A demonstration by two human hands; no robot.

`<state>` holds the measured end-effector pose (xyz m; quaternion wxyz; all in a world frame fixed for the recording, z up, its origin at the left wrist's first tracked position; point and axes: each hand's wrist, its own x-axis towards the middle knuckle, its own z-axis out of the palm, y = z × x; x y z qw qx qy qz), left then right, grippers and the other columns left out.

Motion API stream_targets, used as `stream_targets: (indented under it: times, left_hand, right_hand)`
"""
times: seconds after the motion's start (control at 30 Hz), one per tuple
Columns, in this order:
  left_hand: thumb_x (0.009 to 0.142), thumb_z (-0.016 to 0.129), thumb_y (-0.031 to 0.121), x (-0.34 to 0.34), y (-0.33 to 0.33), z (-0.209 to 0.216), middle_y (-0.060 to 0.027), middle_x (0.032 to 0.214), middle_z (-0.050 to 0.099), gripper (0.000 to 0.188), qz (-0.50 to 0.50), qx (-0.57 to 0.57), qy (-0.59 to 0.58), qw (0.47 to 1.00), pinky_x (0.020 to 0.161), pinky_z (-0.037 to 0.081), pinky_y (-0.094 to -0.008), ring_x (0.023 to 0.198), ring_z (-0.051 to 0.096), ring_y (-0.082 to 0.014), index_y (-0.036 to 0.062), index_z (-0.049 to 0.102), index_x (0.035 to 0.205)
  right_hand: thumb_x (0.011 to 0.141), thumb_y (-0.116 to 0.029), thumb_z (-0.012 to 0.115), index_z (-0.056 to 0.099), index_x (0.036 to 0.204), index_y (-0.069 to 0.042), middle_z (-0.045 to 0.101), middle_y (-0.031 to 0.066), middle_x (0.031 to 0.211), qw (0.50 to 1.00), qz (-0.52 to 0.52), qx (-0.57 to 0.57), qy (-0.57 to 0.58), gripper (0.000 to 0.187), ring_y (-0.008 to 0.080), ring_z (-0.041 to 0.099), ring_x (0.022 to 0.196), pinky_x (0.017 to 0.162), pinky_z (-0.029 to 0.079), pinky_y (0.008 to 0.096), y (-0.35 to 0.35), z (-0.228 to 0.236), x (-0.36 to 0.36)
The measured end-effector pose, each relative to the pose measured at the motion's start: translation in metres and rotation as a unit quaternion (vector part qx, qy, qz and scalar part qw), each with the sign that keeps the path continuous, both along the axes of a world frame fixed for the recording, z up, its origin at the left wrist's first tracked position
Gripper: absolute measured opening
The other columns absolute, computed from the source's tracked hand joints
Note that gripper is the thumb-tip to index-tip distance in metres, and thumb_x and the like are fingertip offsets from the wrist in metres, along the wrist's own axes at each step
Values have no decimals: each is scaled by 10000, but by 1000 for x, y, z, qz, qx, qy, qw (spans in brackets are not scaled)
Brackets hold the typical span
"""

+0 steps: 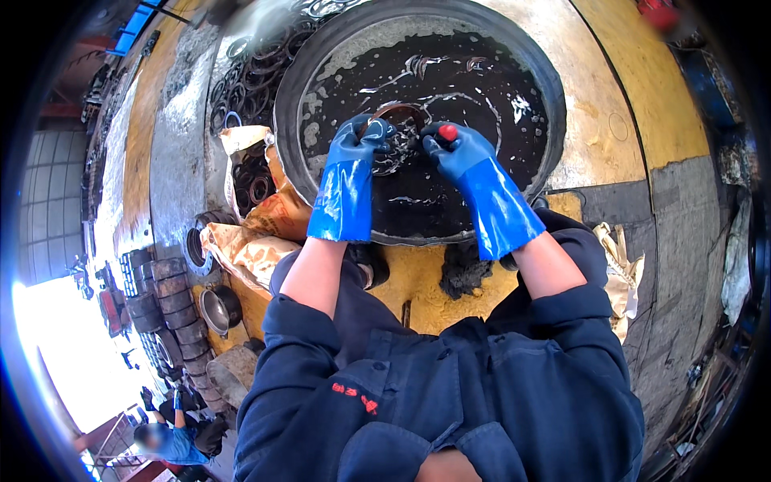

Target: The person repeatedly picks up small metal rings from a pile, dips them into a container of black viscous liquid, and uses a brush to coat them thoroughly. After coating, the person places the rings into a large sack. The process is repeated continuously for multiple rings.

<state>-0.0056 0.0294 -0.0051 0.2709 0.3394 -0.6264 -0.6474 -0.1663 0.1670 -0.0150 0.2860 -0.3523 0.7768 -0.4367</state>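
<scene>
Both my hands wear long blue rubber gloves over a wide round black tub (290,132) of dark, foamy liquid (430,197). My left hand (355,143) is closed on the left side of a brownish ring (398,107), held low at the liquid's surface. To its right, my right hand (464,151) is closed around a red-handled tool (447,132). The handle's end sticks up out of the fist; the tool's working end is hidden, so its kind cannot be told. Ripples and splashes show between the two hands.
Many dark rings (253,76) lie piled left of the tub. Torn paper sacks (253,249) stand by my left leg, another sack (622,273) on the right. A metal bowl (217,311) and stacked dark cylinders (173,301) are lower left. Another person (181,442) is farther off.
</scene>
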Motion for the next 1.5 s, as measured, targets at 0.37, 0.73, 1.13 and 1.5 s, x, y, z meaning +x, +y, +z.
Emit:
stream_targets:
  times: [0.37,0.73,1.13,1.5]
  left_hand:
    - [990,668,234,-2,13,10,-88,1107,731,304,27,70,42,996,807,524,-268,912,655,-120,10,662,1195]
    - [980,692,268,-6,11,-1,-73,1116,733,331,40,47,21,998,817,510,-266,928,648,-122,22,667,1200]
    - [982,677,243,-9,20,22,-145,1179,721,330,39,93,23,995,843,520,-296,1064,685,-211,12,635,1214]
    - [980,684,248,-9,14,4,-114,1154,721,323,36,111,95,989,915,521,-320,1056,665,-188,16,656,1202]
  right_hand:
    - [921,-220,728,739,1095,-14,747,100,977,830,-100,-77,-544,270,175,694,831,751,584,300,-8,-3,17]
    - [887,-234,706,718,1132,-174,725,116,1084,984,62,77,147,253,315,710,977,845,562,415,-1,21,22]
    - [845,-209,750,729,1152,-182,741,110,1090,967,19,-92,237,309,297,722,943,820,573,395,2,2,11]
    - [915,-251,752,736,1111,1,750,92,1043,924,-24,-84,-373,320,165,698,931,871,539,291,-12,-15,1]
